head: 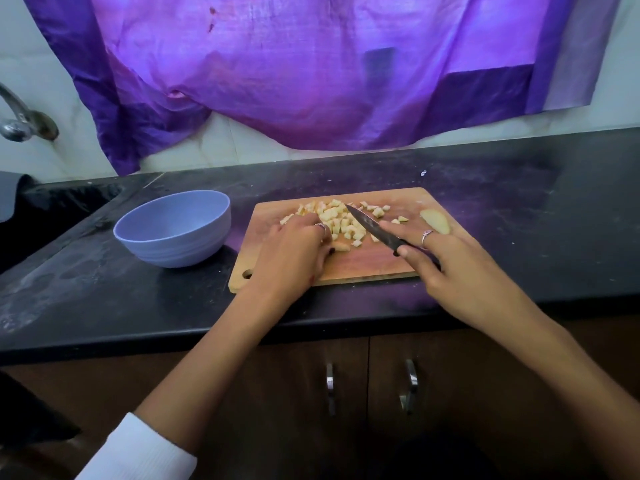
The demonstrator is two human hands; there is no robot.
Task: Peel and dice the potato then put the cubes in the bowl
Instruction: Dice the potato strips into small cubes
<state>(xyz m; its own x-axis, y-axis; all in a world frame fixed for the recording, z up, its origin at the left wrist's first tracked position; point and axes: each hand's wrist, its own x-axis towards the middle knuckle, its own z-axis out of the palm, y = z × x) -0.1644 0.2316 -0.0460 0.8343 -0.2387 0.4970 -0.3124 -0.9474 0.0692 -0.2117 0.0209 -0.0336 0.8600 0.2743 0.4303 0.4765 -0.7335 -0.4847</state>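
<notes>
Evidently, potato cubes are gathered under the curled left hand while the paring knife, gripped by the right hand, is angled toward eleven o'clock, the bowl waiting at nine o'clock.

We find the scene dim overall; daylight passes through the purple cloth at the back and tints the black desk and the cutting board violet; a soft purple sheen lies on the desk beside the bowl; the lower cabinets sit in deep shadow; wide-angle bending curves the desk edge; fine detail is soft, edges slightly smeared.
</notes>
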